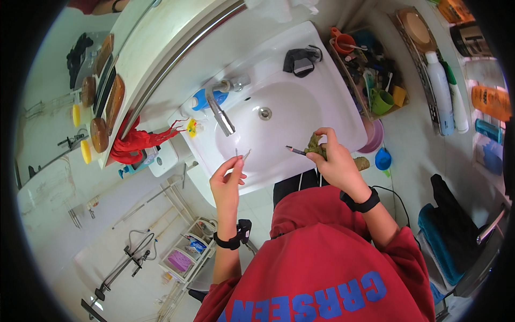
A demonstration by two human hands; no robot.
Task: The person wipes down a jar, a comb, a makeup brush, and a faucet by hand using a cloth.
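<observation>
My left hand is over the front left rim of the white washbasin. Pinched between its fingertips are slender pale tool ends; their exact kind is too small to tell. In my right hand, above the basin's front right part, is a crumpled olive-green scrubbing sponge or cloth. A thin dark brush with a bristled tip sticks out from the same hand, pointing left. The chrome faucet reaches over the bowl, with the metal drain beyond both hands.
A black cloth item with a loop lies on the basin's back right corner. Beside the faucet is a blue bottle. An orange cup and a green cup stand in a crowded rack at right. Red netting hangs at left.
</observation>
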